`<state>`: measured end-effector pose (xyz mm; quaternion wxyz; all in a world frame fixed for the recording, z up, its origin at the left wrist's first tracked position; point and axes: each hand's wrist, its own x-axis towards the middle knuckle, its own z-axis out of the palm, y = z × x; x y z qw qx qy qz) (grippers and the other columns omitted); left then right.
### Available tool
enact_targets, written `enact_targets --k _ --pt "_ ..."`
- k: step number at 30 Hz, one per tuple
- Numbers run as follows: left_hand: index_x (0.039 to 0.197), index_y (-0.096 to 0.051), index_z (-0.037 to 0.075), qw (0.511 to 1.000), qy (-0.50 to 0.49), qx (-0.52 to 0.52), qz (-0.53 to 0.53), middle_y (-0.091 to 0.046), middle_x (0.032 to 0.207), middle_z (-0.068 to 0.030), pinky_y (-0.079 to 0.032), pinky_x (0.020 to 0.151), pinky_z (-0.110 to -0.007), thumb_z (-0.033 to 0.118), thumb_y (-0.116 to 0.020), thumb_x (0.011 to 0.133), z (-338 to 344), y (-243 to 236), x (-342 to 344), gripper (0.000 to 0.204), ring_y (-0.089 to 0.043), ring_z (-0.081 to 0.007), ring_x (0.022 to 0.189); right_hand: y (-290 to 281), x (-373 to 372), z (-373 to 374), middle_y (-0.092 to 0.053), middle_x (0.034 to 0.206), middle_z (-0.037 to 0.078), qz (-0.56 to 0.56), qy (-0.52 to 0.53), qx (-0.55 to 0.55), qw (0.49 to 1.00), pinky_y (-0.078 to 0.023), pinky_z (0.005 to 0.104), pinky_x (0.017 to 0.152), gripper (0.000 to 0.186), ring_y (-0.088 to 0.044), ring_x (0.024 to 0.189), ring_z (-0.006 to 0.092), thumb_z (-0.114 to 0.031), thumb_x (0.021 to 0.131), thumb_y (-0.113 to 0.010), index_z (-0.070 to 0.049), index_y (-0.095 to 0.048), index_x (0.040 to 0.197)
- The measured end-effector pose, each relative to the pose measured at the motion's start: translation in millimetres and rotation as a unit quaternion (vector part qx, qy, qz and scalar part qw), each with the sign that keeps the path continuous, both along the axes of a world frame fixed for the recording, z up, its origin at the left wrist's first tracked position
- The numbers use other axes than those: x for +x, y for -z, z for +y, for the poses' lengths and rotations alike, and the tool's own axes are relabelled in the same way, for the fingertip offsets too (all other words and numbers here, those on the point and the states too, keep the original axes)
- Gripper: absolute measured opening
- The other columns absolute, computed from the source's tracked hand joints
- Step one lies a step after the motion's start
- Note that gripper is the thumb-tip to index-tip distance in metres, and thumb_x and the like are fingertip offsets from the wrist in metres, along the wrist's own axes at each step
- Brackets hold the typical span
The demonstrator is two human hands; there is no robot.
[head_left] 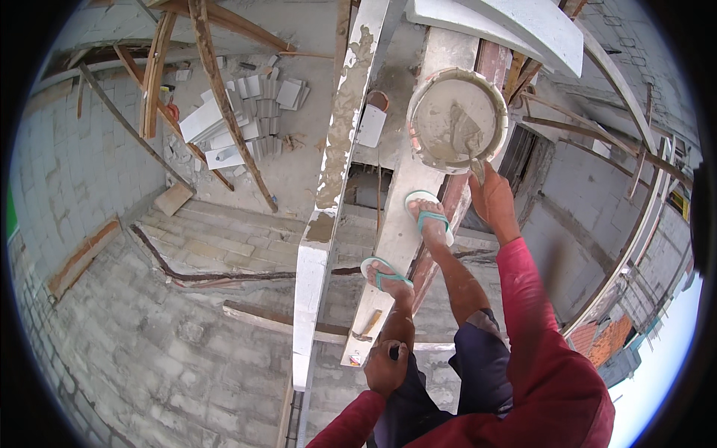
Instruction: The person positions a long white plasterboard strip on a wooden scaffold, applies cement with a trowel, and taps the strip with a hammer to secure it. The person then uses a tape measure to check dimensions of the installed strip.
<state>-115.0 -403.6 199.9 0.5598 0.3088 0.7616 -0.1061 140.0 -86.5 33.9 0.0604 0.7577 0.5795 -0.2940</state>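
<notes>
Unfinished grey block-walled building seen from high up – bare concrete floor (pixel 149 351) far below, stack of white rectangular blocks (pixel 239 119) and leaning brown timber poles (pixel 216 89) at upper left. Long white mortar-smeared beam (pixel 314 269) runs up the middle; beside it a pale plank (pixel 396 224) carries both feet in teal flip-flops (pixel 429 216). Left hand (pixel 387 366) low at centre, fingers clenched around a dark handle – the tool itself is hidden. Right hand (pixel 493 198) extended forward, gripping a metal trowel (pixel 470 149) whose blade sits in the wet grey mortar. Round white bucket of mortar (pixel 457 119) rests on the plank's far end, just ahead of the feet.
</notes>
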Motion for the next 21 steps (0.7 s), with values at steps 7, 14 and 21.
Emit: enact_targets --k 7,14,21 --pt "0.111 -0.077 0.008 0.999 0.009 -0.029 -0.014 -0.077 0.116 -0.0173 -0.054 0.099 -0.051 0.04 -0.068 0.1 1.1 -0.4 -4.5 0.035 -0.07 -0.0416 0.113 -10.3 -23.9 -24.5 -0.075 0.1 0.018 0.303 0.205 -0.007 0.93 -0.057 0.0406 0.083 0.045 -0.071 0.088 0.025 -0.031 0.107 -0.063 0.002 -0.063 0.137" --pt "0.117 -0.075 0.009 0.999 0.004 -0.033 -0.017 -0.075 0.122 -0.0186 -0.053 0.103 -0.052 0.042 -0.068 0.1 -1.2 2.1 -6.6 0.038 -0.067 -0.042 0.12 55.5 -174.2 47.0 -0.071 0.106 0.026 0.452 0.283 0.05 0.845 -0.054 0.0481 0.091 0.043 -0.07 0.095 0.039 -0.024 0.106 -0.055 0.003 -0.057 0.139" --pt "0.119 -0.075 0.01 0.999 -0.037 -0.026 0.002 -0.075 0.121 -0.0162 -0.053 0.104 -0.051 0.042 -0.07 0.099 -3.7 -2.5 -10.2 0.038 -0.067 -0.0403 0.121 162.9 -245.1 169.5 -0.072 0.115 0.033 0.243 0.166 0.209 0.933 -0.053 0.0547 0.097 0.038 -0.069 0.11 0.05 -0.028 0.097 -0.065 0.003 -0.066 0.119"
